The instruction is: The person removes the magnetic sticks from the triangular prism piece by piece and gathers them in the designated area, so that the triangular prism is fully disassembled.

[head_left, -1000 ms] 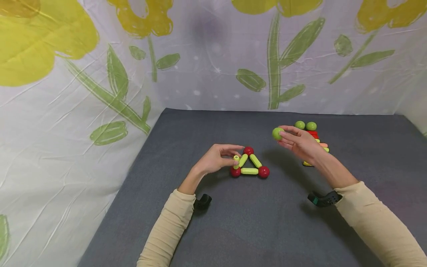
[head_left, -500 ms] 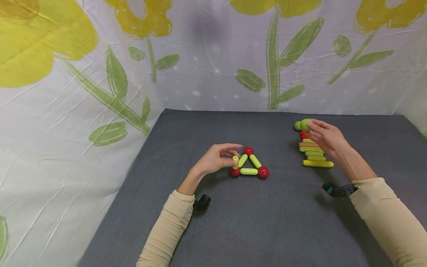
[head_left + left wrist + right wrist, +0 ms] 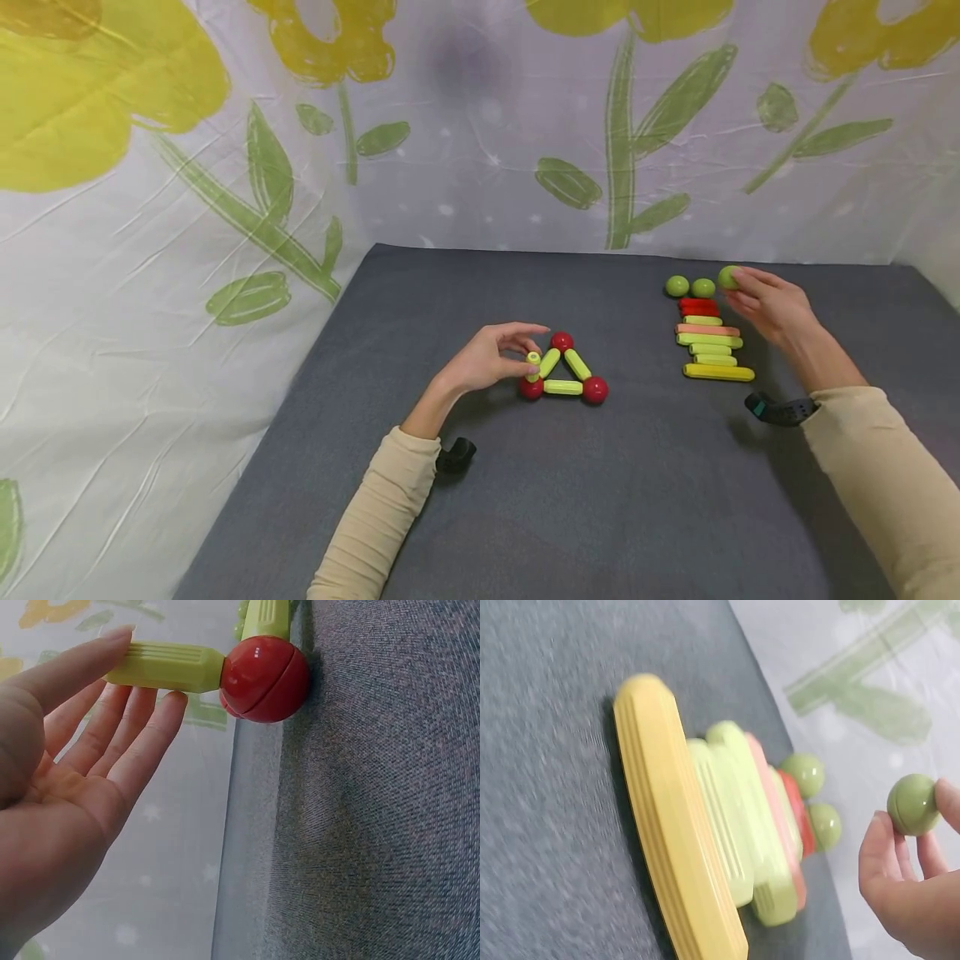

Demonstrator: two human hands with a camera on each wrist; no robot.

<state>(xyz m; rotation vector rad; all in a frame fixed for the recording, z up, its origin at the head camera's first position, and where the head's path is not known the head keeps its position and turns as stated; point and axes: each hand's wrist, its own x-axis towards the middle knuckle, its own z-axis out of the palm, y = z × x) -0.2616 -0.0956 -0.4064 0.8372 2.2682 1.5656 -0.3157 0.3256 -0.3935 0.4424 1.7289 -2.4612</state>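
My left hand [image 3: 491, 358] pinches an upright yellow-green rod [image 3: 169, 667] between thumb and fingers. The rod's lower end meets a red ball [image 3: 264, 679], one corner of a flat triangle of three red balls and three yellow-green rods [image 3: 562, 387]. Over at the right, my right hand [image 3: 772, 304] holds a green ball [image 3: 913, 804] by the fingertips. Two more green balls [image 3: 677, 287] rest on the table just left of it. In the right wrist view the held ball is apart from those two.
A column of rods lies below the green balls: red rods [image 3: 699, 307], a salmon rod [image 3: 708, 330], several yellow-green ones and a long yellow rod [image 3: 718, 372] at the near end. The dark grey table [image 3: 570, 500] meets a flower-printed cloth [image 3: 465, 167] behind.
My right hand has carried the green ball rightward, from left of the two green balls to their right side, uncovering the column of rods. My left hand stays in place on its rod.
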